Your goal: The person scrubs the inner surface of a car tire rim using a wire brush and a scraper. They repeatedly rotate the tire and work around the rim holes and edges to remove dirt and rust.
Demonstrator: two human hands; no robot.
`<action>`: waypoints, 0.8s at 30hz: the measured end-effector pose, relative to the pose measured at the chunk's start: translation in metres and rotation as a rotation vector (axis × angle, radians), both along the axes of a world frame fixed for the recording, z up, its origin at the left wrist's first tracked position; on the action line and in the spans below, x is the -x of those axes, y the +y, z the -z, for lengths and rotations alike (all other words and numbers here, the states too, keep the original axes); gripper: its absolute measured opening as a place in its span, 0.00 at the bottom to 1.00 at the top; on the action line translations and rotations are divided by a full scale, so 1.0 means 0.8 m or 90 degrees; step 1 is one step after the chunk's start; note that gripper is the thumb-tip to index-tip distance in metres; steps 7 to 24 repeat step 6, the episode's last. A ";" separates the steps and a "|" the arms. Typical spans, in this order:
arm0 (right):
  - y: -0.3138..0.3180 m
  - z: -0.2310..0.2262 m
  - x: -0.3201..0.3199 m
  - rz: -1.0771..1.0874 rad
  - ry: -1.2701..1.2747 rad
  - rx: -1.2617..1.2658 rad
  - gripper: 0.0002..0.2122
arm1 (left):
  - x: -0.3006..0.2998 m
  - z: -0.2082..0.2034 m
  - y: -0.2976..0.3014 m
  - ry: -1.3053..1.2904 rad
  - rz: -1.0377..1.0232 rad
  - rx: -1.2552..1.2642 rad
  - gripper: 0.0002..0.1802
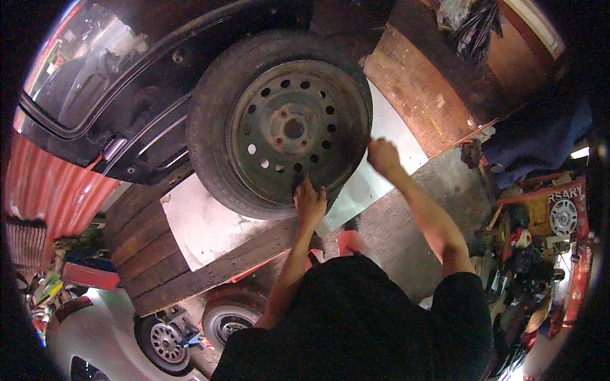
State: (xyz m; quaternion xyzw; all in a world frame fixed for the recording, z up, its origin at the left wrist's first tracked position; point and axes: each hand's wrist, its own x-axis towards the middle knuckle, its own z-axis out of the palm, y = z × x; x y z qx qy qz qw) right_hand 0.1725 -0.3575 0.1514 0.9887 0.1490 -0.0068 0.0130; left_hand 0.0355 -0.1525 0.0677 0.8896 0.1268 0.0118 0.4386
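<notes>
A large wheel fills the upper middle: a worn black tyre around a dark, rust-marked steel rim with a ring of holes and an open centre. My left hand is at the wheel's near side. Its fingers bend over the rim's lower lip, and the thumb stands apart from them. At the tyre's right edge my right hand is closed like a fist. What lies inside those curled fingers is hidden. Under the wheel shows a white sheet on a dark plank bench.
A dark car body panel borders the wheel on the left. Brown boards lie at the upper right. Another wheel and a pale car are at the lower left. Cluttered shelves stand at the right.
</notes>
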 end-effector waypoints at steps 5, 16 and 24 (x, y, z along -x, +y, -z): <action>-0.001 0.018 -0.004 -0.010 -0.016 0.052 0.24 | -0.001 0.011 -0.006 0.019 0.004 -0.015 0.40; 0.000 0.017 -0.010 -0.010 -0.021 0.051 0.24 | -0.006 0.013 -0.004 0.002 -0.005 0.010 0.40; 0.000 0.017 -0.010 -0.010 -0.021 0.051 0.24 | -0.006 0.013 -0.004 0.002 -0.005 0.010 0.40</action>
